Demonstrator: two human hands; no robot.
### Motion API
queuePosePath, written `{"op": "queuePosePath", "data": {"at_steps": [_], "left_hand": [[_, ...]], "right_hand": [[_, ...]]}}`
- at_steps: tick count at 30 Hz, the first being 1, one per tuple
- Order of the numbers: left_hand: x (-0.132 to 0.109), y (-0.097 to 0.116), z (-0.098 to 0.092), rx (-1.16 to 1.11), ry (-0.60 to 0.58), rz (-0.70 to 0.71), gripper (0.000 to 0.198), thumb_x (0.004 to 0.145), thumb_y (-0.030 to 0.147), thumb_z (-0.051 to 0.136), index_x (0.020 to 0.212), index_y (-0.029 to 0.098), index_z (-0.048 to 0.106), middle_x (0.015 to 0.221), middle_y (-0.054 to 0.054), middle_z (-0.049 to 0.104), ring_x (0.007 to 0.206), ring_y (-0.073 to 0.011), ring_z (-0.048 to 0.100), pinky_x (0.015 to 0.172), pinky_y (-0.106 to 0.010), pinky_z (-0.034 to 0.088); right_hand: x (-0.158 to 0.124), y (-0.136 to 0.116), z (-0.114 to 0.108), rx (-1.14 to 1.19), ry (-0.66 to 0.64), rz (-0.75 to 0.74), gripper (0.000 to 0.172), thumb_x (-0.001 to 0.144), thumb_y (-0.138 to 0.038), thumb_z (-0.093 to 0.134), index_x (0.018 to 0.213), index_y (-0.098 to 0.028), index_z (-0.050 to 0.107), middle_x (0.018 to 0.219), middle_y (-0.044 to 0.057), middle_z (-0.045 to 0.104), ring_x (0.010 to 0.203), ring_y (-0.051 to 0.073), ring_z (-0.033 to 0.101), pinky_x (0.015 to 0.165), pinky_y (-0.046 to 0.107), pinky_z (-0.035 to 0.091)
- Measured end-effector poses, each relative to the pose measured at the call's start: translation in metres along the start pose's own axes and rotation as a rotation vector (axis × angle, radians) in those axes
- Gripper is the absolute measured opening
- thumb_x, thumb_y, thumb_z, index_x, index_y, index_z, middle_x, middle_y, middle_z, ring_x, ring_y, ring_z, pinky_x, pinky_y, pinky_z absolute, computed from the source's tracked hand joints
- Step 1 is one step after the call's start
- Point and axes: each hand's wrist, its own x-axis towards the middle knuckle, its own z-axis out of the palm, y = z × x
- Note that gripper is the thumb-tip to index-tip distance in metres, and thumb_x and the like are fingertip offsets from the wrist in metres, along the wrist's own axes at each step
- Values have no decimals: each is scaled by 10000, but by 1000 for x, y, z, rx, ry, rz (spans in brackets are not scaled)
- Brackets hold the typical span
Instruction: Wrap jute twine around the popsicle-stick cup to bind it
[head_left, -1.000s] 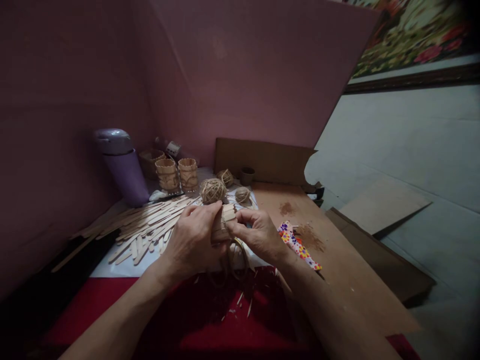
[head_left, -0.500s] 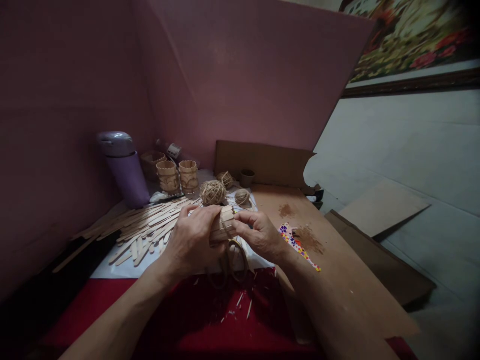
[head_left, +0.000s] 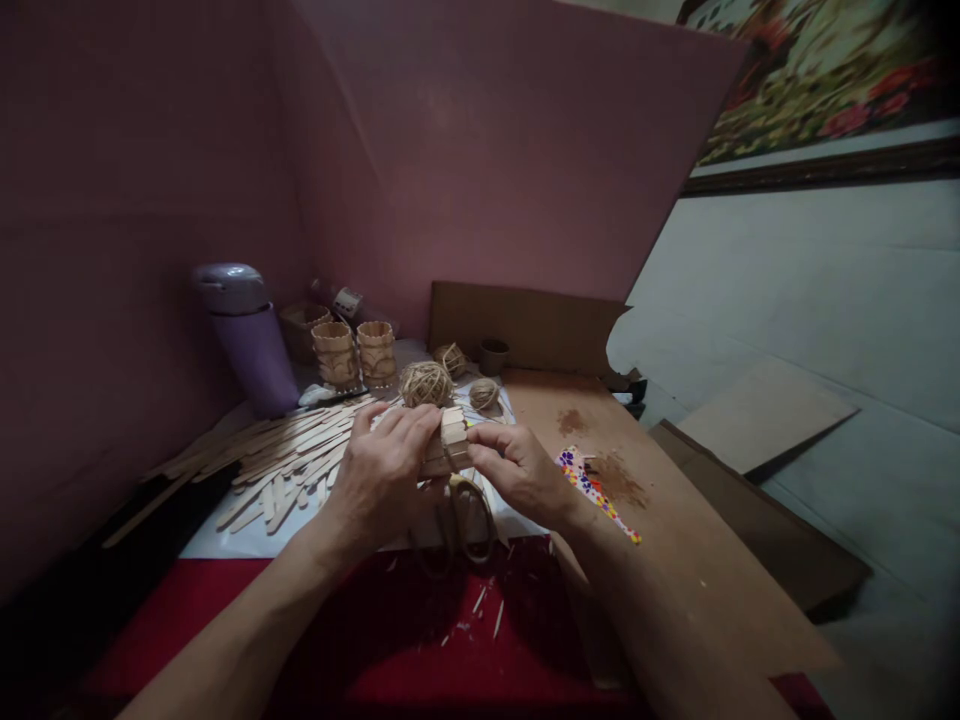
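A small cup of pale wooden sticks (head_left: pixel 454 430) lies on its side between my hands, a strand of twine round it. My left hand (head_left: pixel 386 465) is wrapped over its left part. At its right end, my right hand (head_left: pixel 517 465) pinches at the edge with thumb and forefinger; whether twine is between them is too small to tell. Loops of brown twine (head_left: pixel 489 520) hang below the cup. Behind the hands sit a large twine ball (head_left: pixel 426 385) and a smaller one (head_left: pixel 484 394).
Loose wooden sticks (head_left: pixel 277 465) spread over white paper at the left. Two finished stick cups (head_left: pixel 376 355) and a purple flask (head_left: pixel 255 350) stand behind them. A flower-patterned object (head_left: pixel 592 490) lies on the brown board (head_left: pixel 697 590) at the right.
The cup has turned slightly in my left hand, and the twine loops below have shifted a little. My right hand stays at the cup's right end.
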Motion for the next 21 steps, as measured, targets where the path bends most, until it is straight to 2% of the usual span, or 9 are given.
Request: {"op": "queuePosePath", "data": {"at_steps": [2, 6, 9, 14, 17, 21], "left_hand": [[-1, -1, 1, 32, 0, 9, 504, 746, 244, 671, 1208, 131, 502, 1211, -160, 668, 1083, -323, 623, 976, -514, 359], [0, 2, 1, 73, 45, 61, 460, 791, 262, 656, 1209, 132, 513, 1220, -150, 670, 1091, -317, 618, 982, -522, 357], [0, 3, 1, 77, 70, 64, 486, 812, 337, 652, 1227, 131, 508, 1226, -156, 665, 1095, -318, 613, 986, -525, 355], [-1, -1, 0, 89, -16, -18, 668, 774, 469, 667, 1311, 120, 477, 1263, -190, 632, 1113, -358, 598, 992, -546, 339], [-1, -1, 0, 68, -42, -16, 640, 790, 468, 652, 1309, 133, 488, 1210, -178, 660, 1075, -335, 627, 1015, -538, 319], [-1, 2, -1, 81, -8, -23, 568, 810, 439, 632, 1277, 140, 511, 1176, -167, 675, 1062, -331, 633, 1007, -537, 320]], "right_hand": [[1, 1, 0, 49, -5, -3, 213, 811, -282, 458, 625, -185, 498, 636, -23, 432, 641, 114, 395, 606, 258, 338], [3, 7, 6, 197, 83, 81, 255, 780, -404, 587, 671, -183, 522, 660, -27, 459, 636, 110, 411, 600, 257, 359], [4, 11, 9, 303, 93, 89, 253, 762, -397, 605, 660, -183, 518, 650, -32, 458, 623, 103, 407, 591, 252, 363], [3, 7, 6, 239, 108, 59, 229, 757, -345, 581, 618, -183, 497, 626, -36, 441, 615, 100, 398, 587, 256, 348], [3, 4, 6, 183, 121, 74, 229, 749, -332, 583, 601, -182, 494, 608, -39, 437, 599, 97, 386, 569, 254, 334], [2, 2, 7, 125, 148, 59, 243, 742, -325, 592, 574, -183, 490, 584, -43, 422, 598, 98, 374, 565, 249, 322]]}}
